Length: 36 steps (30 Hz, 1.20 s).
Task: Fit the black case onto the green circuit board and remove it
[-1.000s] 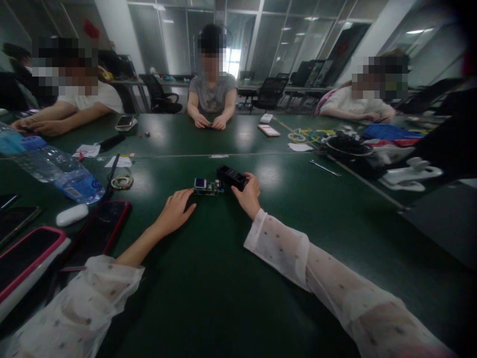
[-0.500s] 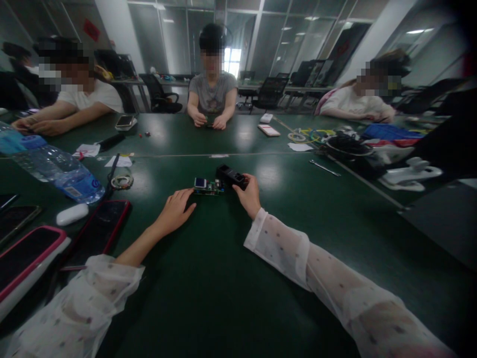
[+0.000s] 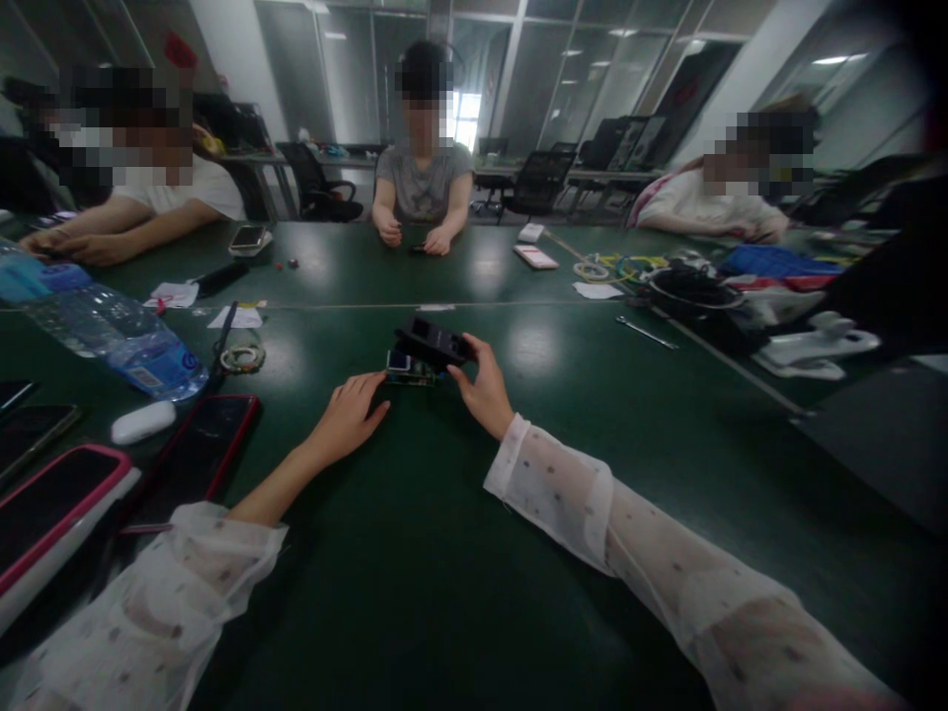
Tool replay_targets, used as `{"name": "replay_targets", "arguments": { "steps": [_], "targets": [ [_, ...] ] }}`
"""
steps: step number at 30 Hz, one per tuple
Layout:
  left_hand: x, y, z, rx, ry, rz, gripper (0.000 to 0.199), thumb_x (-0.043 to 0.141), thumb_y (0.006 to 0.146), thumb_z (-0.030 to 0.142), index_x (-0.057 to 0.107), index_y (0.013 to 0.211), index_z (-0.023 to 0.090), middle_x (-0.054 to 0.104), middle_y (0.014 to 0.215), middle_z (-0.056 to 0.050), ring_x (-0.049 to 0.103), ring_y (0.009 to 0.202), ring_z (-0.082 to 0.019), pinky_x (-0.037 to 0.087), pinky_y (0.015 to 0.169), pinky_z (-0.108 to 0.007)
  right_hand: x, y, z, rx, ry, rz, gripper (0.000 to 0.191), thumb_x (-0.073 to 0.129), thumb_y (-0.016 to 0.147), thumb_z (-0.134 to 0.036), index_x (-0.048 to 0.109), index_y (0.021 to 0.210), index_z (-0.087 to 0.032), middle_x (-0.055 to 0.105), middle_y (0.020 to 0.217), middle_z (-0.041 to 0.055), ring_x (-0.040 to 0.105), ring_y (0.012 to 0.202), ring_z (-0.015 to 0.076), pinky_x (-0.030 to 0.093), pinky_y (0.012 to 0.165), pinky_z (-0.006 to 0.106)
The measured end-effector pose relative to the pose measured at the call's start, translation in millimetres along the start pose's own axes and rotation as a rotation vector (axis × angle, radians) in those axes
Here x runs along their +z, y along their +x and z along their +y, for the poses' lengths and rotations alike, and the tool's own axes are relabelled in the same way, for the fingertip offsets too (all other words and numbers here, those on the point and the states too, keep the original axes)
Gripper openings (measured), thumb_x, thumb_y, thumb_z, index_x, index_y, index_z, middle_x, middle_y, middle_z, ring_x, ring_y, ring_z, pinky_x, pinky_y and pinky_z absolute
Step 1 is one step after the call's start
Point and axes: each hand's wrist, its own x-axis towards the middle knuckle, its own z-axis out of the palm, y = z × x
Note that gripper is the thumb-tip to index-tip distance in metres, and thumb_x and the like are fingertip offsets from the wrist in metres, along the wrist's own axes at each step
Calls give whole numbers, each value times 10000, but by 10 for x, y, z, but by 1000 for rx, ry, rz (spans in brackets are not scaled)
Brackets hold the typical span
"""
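Note:
My right hand [image 3: 487, 387] pinches the right end of a black plastic housing [image 3: 431, 342] with cut-outs in it. The housing is tilted over a small green circuit board [image 3: 412, 377] and hides its upper right part. At the board's left end a small screen [image 3: 398, 362] still shows. My left hand [image 3: 353, 415] rests on the table with fingers stretched out and thumb apart, its fingertips at the board's left edge. Whether the housing touches the board cannot be made out.
Water bottles [image 3: 140, 346], a white earphone case [image 3: 143, 422] and a red-edged phone [image 3: 197, 449] lie on the left. A wrench [image 3: 646, 332] and a heap of cables [image 3: 692, 286] are at right. Several people sit around the green table [image 3: 474, 583].
My right hand has brought the black housing leftward, from beside the circuit board to over it. My left hand has stayed in place.

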Motion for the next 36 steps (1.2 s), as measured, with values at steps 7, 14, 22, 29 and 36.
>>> {"name": "replay_targets", "arguments": {
  "steps": [7,14,22,29,36],
  "targets": [
    [-13,-4,21,-4,1,9,512,414,997,406,354,1456,185,461,1453,-142,415,1345,-292,389,1069,-496,-7,3,-61,-25,-15,-120,556,587,891,-184,382,1404,-244,525,1311,107,548,1238,258,453,1099,505],
    [69,8,-68,-13,8,22,673,419,983,461,193,1539,159,432,1461,-179,402,1344,-320,389,1068,-506,3,-7,-18,-33,2,-194,560,585,892,-175,384,1410,-240,526,1323,107,544,1251,260,450,1104,511],
    [-9,-12,32,-44,-7,-1,740,408,991,434,16,1575,206,418,1475,-171,406,1337,-323,381,1056,-529,7,2,-12,-10,-24,-250,541,594,887,-168,417,1394,-236,547,1303,103,565,1220,255,467,1082,503],
    [19,2,10,-28,15,12,619,414,987,426,238,1530,187,446,1461,-159,425,1322,-312,391,1058,-506,1,7,-35,-28,-52,-324,538,617,879,-177,435,1382,-241,554,1280,99,575,1193,254,472,1066,509],
    [46,-2,-31,-24,19,14,587,405,989,446,296,1500,178,461,1454,-156,433,1323,-307,385,1068,-506,1,12,-37,-5,-32,-330,554,622,870,-185,432,1386,-252,555,1268,98,586,1172,260,484,1046,517]
  ]
}}
